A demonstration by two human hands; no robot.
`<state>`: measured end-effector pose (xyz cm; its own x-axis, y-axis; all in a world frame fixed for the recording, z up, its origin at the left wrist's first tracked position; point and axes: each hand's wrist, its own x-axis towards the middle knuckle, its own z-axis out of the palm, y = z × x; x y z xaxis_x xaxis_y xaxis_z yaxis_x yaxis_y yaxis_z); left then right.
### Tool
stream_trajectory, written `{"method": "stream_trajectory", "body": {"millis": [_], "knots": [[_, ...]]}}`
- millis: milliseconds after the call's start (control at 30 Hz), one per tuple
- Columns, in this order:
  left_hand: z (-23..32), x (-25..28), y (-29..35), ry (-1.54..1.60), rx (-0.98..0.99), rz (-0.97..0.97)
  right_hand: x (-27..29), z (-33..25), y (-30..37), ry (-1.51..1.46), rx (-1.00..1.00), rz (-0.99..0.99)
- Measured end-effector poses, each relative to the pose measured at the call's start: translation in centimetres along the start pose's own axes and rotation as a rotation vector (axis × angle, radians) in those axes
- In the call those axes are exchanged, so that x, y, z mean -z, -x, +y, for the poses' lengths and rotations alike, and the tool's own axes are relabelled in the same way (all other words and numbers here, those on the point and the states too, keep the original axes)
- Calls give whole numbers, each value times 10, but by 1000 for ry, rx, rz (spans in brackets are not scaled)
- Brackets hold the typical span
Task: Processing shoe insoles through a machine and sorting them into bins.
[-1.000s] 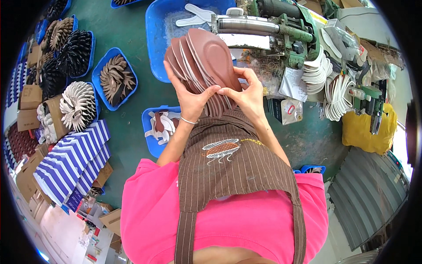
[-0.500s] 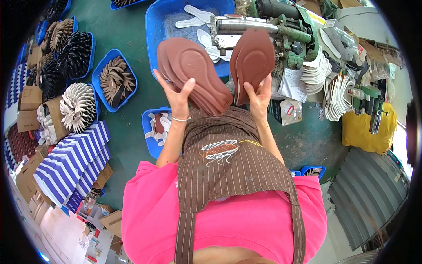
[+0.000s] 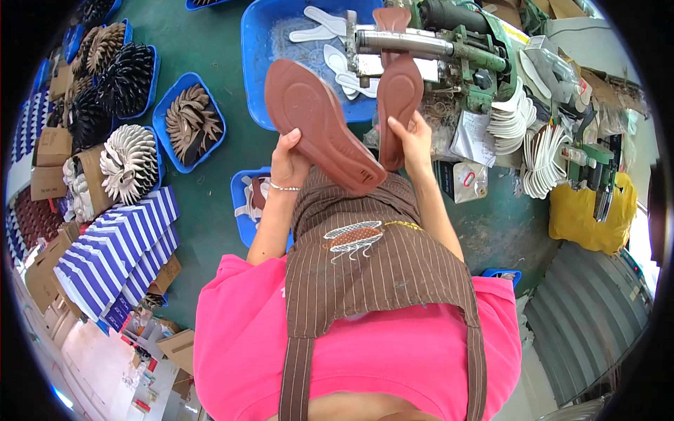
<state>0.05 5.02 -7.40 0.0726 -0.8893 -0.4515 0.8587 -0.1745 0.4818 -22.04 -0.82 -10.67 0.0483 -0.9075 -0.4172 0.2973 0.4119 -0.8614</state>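
My left hand (image 3: pixel 290 163) is closed around the heel part of a stack of reddish-brown insoles (image 3: pixel 309 105), its thumb on top. The stack slants across in front of my apron, with the heel end towards the right. In my right hand (image 3: pixel 414 144) is a brown insole (image 3: pixel 401 91), upright, gripped with the thumb on its face; whether more lie behind it I cannot tell. Just beyond, another brown insole (image 3: pixel 392 19) lies across the metal roller (image 3: pixel 404 43) of a green machine (image 3: pixel 484 59), partly hidden by the roller and the held insole.
A blue tub (image 3: pixel 254 77) with white insoles (image 3: pixel 319 24) stands beyond my left hand. Below it sits a smaller blue bin (image 3: pixel 246 223). Blue baskets (image 3: pixel 220 137) of fanned insoles line the left. Stacked white insoles (image 3: pixel 511 126) and a yellow sack (image 3: pixel 593 217) are at right.
The insoles in my left hand, fanned before, now lie squared together and tilted. My right hand's insole has turned narrower to view. A brown insole now shows plainly at the roller.
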Motion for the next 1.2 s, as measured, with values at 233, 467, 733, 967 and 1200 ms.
{"method": "stream_trajectory", "body": {"millis": [233,467,733,967,1200], "knots": [[-5,-20,-9,-510,-190,-12,-55,-63,17,243,10,-77],[-20,-12,-16,-619,-407,40,-70,-46,40,563,204,-86],[-12,-20,-11,-335,-77,-17,-51,-35,33,354,57,-123],[6,17,-17,-127,48,1,10,8,20,24,305,21],[-1,-2,-15,-252,35,-278,-3,-36,-36,124,235,16]]}}
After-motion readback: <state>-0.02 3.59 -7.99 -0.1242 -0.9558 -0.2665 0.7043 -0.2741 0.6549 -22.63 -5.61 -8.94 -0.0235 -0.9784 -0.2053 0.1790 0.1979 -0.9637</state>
